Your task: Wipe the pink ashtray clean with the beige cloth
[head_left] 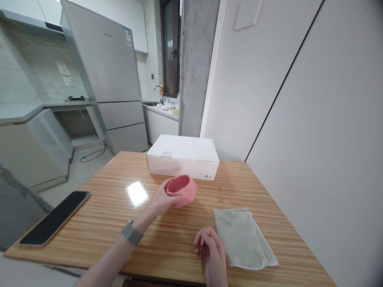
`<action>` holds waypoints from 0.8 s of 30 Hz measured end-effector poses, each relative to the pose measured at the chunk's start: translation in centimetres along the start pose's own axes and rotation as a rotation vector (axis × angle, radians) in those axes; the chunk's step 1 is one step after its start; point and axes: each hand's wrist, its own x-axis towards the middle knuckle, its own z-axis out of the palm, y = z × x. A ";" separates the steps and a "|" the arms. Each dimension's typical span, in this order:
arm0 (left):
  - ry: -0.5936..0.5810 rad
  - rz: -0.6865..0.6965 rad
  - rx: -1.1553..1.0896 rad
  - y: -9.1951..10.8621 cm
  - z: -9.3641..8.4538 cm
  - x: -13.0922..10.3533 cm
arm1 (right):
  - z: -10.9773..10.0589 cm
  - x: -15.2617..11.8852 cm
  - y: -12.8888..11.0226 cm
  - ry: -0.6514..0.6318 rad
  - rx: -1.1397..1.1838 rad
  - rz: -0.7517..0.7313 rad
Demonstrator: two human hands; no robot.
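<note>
A pink faceted pot (189, 190) is tilted above the wooden table, its round opening facing me. My left hand (163, 198) grips its left side, thumb along the near wall and the other fingers behind it. My right hand (211, 247) rests low over the front of the table with its fingers curled in and nothing visible in them. Just right of that hand lies a folded grey-green cloth (243, 239), its left edge close to the fingers. A grey-banded watch is on my left wrist.
A white cardboard box (182, 155) stands at the back of the table (113, 223), just behind the pot. At the left edge lies a dark-screened phone or tablet (55, 219). A white wall (278, 139) runs along the right; a fridge (110, 71) stands farther back.
</note>
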 end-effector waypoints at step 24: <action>0.624 -0.024 0.592 -2.2 -19.9 1.8 | 0.9 0.3 -0.4 0.021 -0.143 0.030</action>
